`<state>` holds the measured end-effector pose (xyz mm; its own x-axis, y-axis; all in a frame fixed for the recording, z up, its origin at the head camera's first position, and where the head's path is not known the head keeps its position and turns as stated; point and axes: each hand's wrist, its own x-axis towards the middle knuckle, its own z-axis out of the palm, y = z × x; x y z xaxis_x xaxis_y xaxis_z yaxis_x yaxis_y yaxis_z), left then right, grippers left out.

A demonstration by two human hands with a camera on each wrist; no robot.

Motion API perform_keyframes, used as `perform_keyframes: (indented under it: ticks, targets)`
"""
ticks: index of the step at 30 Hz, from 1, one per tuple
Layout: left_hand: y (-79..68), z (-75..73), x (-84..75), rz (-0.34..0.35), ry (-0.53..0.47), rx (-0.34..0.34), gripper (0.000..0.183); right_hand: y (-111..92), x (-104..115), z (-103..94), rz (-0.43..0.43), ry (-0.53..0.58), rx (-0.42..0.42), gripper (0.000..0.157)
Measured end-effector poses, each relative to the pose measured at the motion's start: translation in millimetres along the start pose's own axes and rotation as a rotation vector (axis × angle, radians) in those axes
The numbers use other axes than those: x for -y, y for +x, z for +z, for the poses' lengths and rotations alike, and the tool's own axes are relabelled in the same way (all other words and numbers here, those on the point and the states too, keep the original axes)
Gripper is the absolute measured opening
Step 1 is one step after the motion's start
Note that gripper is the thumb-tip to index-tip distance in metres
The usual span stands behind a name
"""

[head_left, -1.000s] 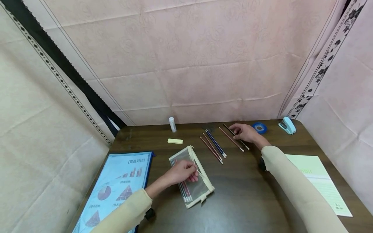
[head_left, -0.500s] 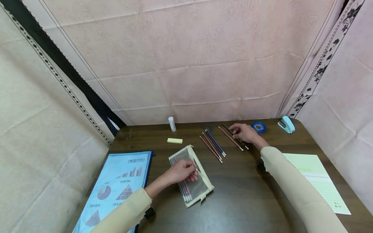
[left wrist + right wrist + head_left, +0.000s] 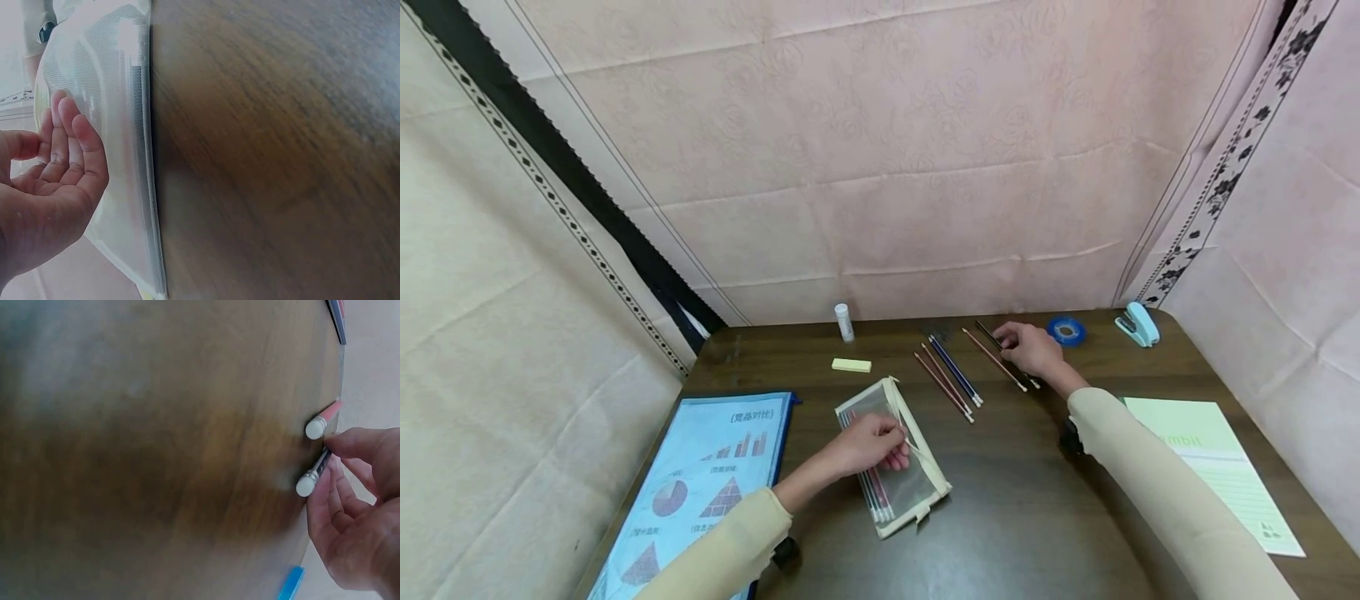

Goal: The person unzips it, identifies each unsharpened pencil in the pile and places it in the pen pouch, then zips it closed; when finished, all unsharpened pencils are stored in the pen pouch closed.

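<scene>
A cream-edged mesh pencil pouch [image 3: 937, 473] lies on the table, with several pencils visible through its mesh. My left hand [image 3: 868, 442] is over it, thumb and forefinger pinching the pouch's upper edge, as the left wrist view shows; the other fingers are loosely bent. Toward the back right, my right hand [image 3: 1032, 348] pinches a black pencil [image 3: 322, 464] between thumb and fingers, near its white eraser end. Just left of that lies a reddish pencil [image 3: 988, 350], apart from my fingers. Further left are two dark blue pencils [image 3: 953, 367] and two more reddish pencils [image 3: 942, 385].
A pale yellow eraser-like block [image 3: 852, 365] and a white glue stick [image 3: 843, 322] stand behind the pouch. Blue tape [image 3: 1066, 331] and a light blue stapler [image 3: 1138, 325] sit at the back right. A blue folder [image 3: 700, 467] lies left, a pale green notepad [image 3: 1217, 467] right.
My right hand has shifted slightly at the black pencil, and its fingers cover more of the pencil's lower part. The left hand and the pouch stay as they were.
</scene>
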<state>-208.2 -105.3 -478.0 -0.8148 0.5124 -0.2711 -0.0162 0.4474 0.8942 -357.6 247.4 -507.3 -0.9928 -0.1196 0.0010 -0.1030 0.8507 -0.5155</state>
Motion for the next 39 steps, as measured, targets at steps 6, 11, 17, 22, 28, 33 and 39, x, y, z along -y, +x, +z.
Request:
perform_keyframes:
  ticks: [6,11,17,22,28,33,39]
  targets:
    - [-3.8,-0.5,-4.1,-0.008,-0.010,0.000,0.030,-1.5,3.5,-0.5,-0.030,-0.015,-0.050,0.032]
    - [-4.0,0.0,-4.4,-0.011,-0.017,0.004,0.030,-4.4,8.5,-2.3,-0.053,-0.020,-0.119,0.032]
    - [-2.1,-0.8,-2.7,-0.021,0.000,0.010,0.030,-12.0,22.6,-3.7,-0.082,0.017,-0.188,0.034]
    - [0.0,-2.2,-3.4,-0.014,0.013,0.008,0.031,-20.5,36.2,-3.3,-0.148,0.049,-0.292,0.035]
    - [0.3,-2.4,-4.0,-0.014,0.014,0.013,0.030,-35.4,55.1,-0.2,-0.208,0.115,-0.380,0.036]
    - [0.2,-0.7,-3.6,-0.003,0.006,0.008,0.029,-50.7,71.9,1.1,-0.267,0.153,-0.387,0.037]
    - [-0.1,1.3,-2.0,0.002,-0.012,-0.001,0.029,-69.1,91.2,7.0,-0.306,0.230,-0.350,0.037]
